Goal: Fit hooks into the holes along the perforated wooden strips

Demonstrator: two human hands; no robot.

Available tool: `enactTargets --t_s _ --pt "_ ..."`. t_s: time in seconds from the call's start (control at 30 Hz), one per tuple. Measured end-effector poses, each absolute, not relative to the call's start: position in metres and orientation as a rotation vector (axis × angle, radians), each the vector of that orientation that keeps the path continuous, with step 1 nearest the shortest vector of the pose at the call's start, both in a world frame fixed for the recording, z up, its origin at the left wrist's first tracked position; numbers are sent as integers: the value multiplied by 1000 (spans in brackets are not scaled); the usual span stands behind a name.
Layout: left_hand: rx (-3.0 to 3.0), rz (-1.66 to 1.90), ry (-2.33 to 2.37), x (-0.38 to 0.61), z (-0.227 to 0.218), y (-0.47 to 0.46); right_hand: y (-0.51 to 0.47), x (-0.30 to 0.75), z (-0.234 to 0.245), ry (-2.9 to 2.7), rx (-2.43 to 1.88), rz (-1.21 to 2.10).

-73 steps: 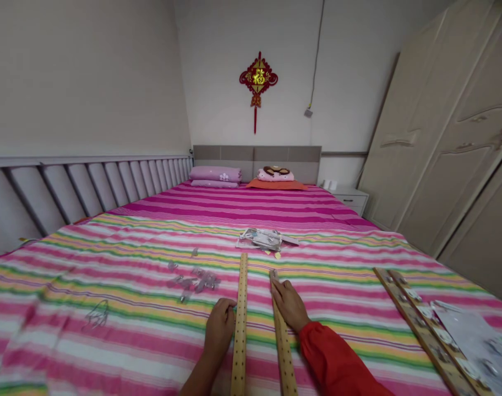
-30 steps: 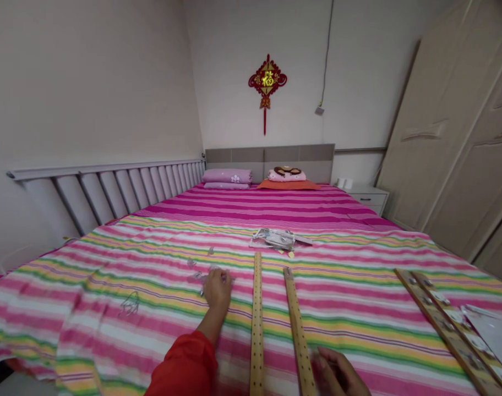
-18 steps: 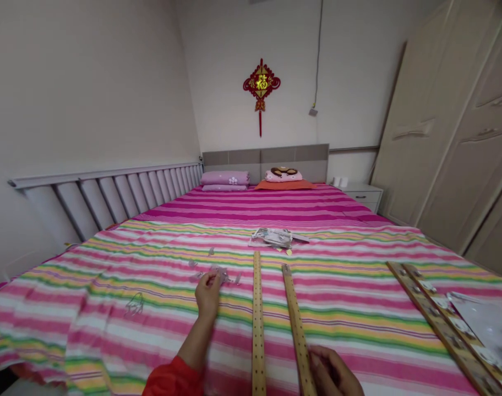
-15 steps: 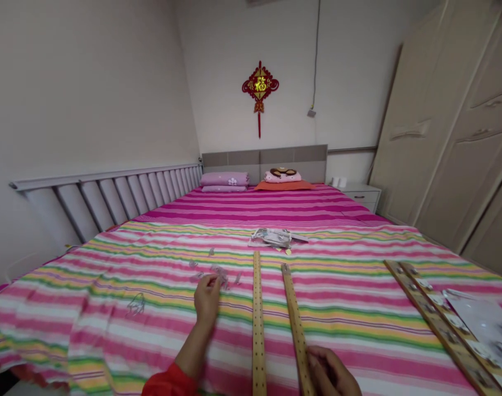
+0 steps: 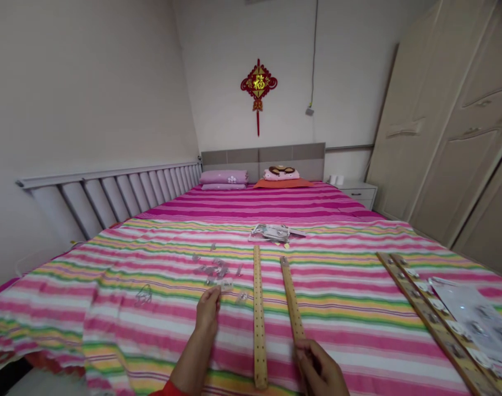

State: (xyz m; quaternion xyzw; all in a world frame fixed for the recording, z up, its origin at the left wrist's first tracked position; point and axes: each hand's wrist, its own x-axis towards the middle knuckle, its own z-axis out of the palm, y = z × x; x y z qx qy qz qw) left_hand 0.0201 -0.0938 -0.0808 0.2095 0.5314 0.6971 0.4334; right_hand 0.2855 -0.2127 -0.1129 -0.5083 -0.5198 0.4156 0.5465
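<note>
My left hand (image 5: 208,309) pinches a small clear plastic piece (image 5: 224,284) between thumb and fingers, just in front of a scatter of similar small clear and grey pieces (image 5: 218,268). Another clear piece (image 5: 243,297) lies apart, near the drilled wooden strip (image 5: 258,319) that rests flat on the striped sheet. The near end of a second wooden strip (image 5: 292,297) is in the grip of my right hand (image 5: 322,369). A small metal fitting (image 5: 283,260) sits at that strip's far end. My right hand covers the strip's near end.
On the right lie wooden strips with metal and white fittings (image 5: 430,316), beside a clear plastic pack (image 5: 476,316). A plastic bag with parts (image 5: 271,233) lies farther back. A thin clear loop (image 5: 143,296) is at left. Striped sheet (image 5: 342,286) covers the bed.
My left hand has drawn back towards me from the scattered pieces with a clear piece in its fingers. A separate clear piece now shows beside the middle strip. My right hand still grips its strip.
</note>
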Motion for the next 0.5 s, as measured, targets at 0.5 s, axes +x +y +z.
enactTargets --t_s 0.5 --pt "1016 1465 1132 91 -29 -163 -215 277 -49 -1009 -1078 1230"
